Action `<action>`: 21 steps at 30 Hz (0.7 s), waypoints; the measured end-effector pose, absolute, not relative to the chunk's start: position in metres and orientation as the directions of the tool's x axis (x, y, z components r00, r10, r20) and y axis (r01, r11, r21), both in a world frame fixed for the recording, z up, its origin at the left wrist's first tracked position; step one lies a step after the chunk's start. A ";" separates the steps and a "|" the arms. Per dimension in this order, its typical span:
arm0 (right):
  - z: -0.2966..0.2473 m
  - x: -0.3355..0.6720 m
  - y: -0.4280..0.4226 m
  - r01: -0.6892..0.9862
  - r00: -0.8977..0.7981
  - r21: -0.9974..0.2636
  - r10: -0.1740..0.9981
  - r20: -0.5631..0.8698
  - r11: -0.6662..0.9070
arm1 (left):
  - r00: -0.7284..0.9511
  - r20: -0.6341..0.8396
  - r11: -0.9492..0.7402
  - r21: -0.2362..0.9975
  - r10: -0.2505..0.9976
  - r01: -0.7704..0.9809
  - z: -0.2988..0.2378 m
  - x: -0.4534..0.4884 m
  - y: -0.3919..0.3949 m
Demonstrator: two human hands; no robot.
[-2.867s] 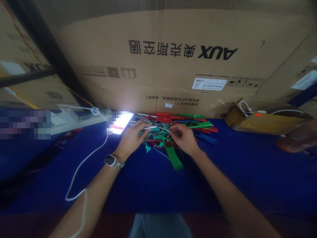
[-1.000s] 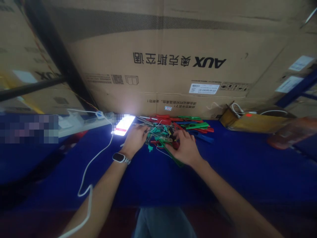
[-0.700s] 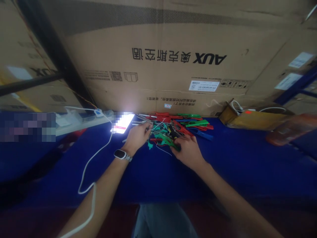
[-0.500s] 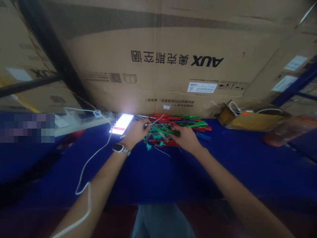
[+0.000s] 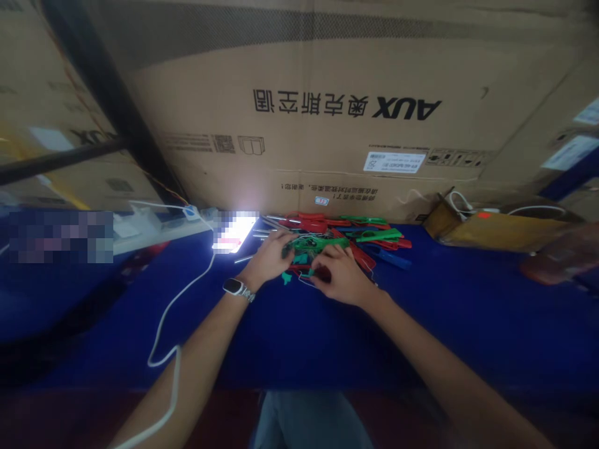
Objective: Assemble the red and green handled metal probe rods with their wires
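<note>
At the far left of the frame, a pale power strip (image 5: 161,236) with white plugs lies on the blue tabletop (image 5: 281,349). Beside it, left of centre, is a phone (image 5: 238,232) with a glaring screen, and a white cable (image 5: 161,321) trails from it down across the left forearm. Behind everything, a large AUX carton (image 5: 304,68), its printing upside down, fills the upper frame; its contents cannot be seen.

Just right of the phone, the left hand (image 5: 270,257), with a watch (image 5: 233,286) at its wrist, bends its fingers over the left end of a green plastic piece (image 5: 322,243) at centre frame. Whether they grip it cannot be told. That piece lies on a pile of red pieces (image 5: 311,222), metal rods (image 5: 283,221), teal bits (image 5: 301,257) and thin wires.

The right hand (image 5: 344,277) curves over the pile's near side, thumb and forefinger slightly apart near a small teal bit; a hold is unclear.

Right of this hand lie another green piece (image 5: 380,235) and a blue piece (image 5: 389,257). At right, an open brown box (image 5: 498,234) contains a white cord (image 5: 461,202). Near the right edge is a blurred reddish container (image 5: 552,267), its contents indistinct.
</note>
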State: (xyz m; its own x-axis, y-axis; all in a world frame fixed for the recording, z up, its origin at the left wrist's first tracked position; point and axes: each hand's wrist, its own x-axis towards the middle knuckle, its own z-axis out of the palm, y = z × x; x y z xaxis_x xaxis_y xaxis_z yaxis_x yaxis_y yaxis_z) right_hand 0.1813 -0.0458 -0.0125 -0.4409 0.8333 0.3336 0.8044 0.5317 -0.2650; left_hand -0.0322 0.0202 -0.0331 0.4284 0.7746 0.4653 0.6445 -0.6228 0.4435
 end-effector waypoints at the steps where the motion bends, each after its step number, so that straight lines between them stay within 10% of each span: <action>1: -0.013 0.180 -0.045 0.800 -0.454 -0.272 0.835 0.310 0.536 | 0.426 0.484 -0.633 0.439 0.764 0.637 -0.032 -0.032 0.018; 12: -0.013 0.176 -0.031 0.695 -0.569 -0.285 0.747 0.344 0.660 | 0.492 0.550 -0.737 0.471 0.675 0.485 -0.007 -0.035 0.000; 21: -0.012 0.179 -0.032 0.724 -0.520 -0.324 0.791 0.323 0.608 | 0.578 0.276 -0.601 0.624 0.768 0.500 -0.007 -0.044 -0.003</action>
